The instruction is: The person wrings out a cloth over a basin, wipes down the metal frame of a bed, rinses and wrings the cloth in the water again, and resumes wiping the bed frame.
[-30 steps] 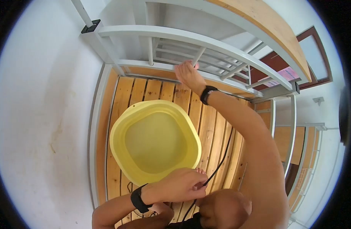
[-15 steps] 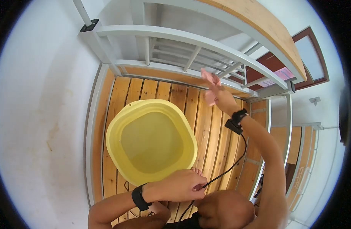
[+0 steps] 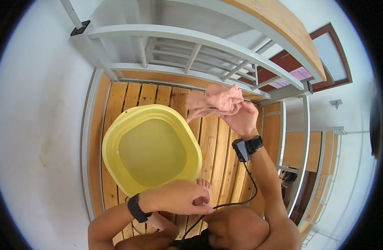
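Observation:
A pink cloth [image 3: 222,101], bunched up, hangs in my right hand [image 3: 243,118], its loose end hanging left toward the basin. My right fingers are closed on its right side. A yellow plastic basin [image 3: 193,156] holding cloudy water sits on the slats, left of the cloth. My left hand [image 3: 179,198] is loosely curled over the basin's near rim, close to my knee, with nothing visible in it. A black cable [image 3: 235,204] runs from the small device [image 3: 241,150] at my right wrist past my left thumb.
Wooden slats [image 3: 210,148] lie under the basin, bordered by a bed frame with a white metal railing [image 3: 158,31]. A white wall [image 3: 45,125] stands at the left. My bent knee [image 3: 245,229] and bare toes [image 3: 204,183] are near the basin. Shelving [image 3: 304,150] stands at the right.
My right hand has come slightly nearer and turned, and the cloth now shows larger, spread leftward. My left hand stays by the near rim. The whole view has shifted a little.

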`<move>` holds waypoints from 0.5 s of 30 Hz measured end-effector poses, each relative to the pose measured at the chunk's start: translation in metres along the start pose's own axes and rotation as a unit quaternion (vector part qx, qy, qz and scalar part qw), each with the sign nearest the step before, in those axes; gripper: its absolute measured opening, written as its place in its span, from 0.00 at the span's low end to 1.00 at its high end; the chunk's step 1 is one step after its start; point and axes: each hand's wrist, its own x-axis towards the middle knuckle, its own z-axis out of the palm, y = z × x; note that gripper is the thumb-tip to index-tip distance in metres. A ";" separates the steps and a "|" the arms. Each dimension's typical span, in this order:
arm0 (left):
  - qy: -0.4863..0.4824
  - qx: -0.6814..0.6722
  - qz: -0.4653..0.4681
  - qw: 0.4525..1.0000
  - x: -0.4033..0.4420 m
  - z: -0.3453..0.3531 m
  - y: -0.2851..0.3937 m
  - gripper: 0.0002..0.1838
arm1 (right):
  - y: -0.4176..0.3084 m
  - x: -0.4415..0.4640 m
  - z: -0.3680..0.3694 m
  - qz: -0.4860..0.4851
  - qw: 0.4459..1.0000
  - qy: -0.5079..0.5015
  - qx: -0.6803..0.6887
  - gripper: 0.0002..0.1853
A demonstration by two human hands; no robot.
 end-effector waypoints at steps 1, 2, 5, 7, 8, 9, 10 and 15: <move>0.004 -0.001 0.000 1.000 0.003 -0.001 -0.002 0.16 | 0.000 -0.002 0.006 0.003 1.000 -0.002 -0.001 0.39; 0.031 0.018 -0.037 0.999 0.007 -0.002 -0.007 0.15 | 0.001 -0.005 0.012 0.010 1.000 0.021 0.014 0.38; 0.170 0.054 -0.071 0.981 0.011 -0.017 0.004 0.13 | 0.005 -0.010 0.017 0.007 1.000 0.002 -0.012 0.37; 0.358 0.096 -0.038 0.928 0.017 -0.028 0.007 0.11 | 0.007 -0.014 0.022 -0.001 0.998 -0.042 -0.054 0.37; 0.437 0.122 -0.010 0.891 0.023 -0.033 0.005 0.10 | 0.008 -0.016 0.028 -0.004 0.995 -0.045 -0.083 0.35; 0.479 0.125 0.003 0.869 0.027 -0.040 0.007 0.10 | 0.009 -0.017 0.034 -0.006 0.992 -0.049 -0.112 0.34; 0.520 0.128 0.016 0.844 0.032 -0.049 0.009 0.11 | 0.010 -0.017 0.043 -0.002 0.992 -0.053 -0.111 0.34; 0.566 0.290 0.034 0.771 0.023 -0.087 0.000 0.12 | 0.015 -0.011 0.085 0.049 0.959 -0.111 -0.257 0.26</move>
